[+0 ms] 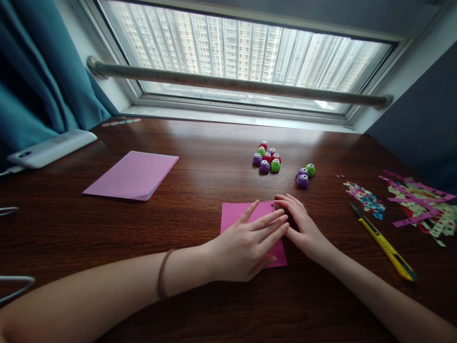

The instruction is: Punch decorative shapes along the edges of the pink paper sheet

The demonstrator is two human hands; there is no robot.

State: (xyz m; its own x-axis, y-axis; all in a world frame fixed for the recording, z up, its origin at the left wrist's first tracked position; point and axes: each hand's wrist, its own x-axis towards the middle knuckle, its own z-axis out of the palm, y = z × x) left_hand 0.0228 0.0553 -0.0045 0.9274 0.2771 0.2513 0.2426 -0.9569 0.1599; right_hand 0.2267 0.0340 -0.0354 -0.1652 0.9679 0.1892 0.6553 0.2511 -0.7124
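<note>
Left hand [246, 243] open, palm down, fingers extended over the pink sheet [232, 214]; looks like it's there to stop the paper sliding. Right hand [305, 231] at the sheet's right edge, fingers loosely curved, fingertips near the far right corner. Can't tell if it pinches the edge or just rests there; left fingertips overlap that spot. Small dark marks [273, 205] show by that corner, too small to read.

Head view, only one: pink sheet lies flat on the wooden table [200, 309], in front of the person, partly under the left hand. Flat table probably gives it even backing. Stack of pink paper [132, 176] off to the left, well apart from the hands, likely parked there to keep the work area free. Cluster of small colored punches [267, 157] beyond the sheet, three more punches [303, 180] to its right, nearer the right hand; all seem within reach. Confetti bits [364, 197] and paper strips [421, 205] sit on the right, likely kept off the sheet. Yellow cutter [387, 247] lies near them, blade end away from the person, handle end nearer, which should make for easy pickup.
</note>
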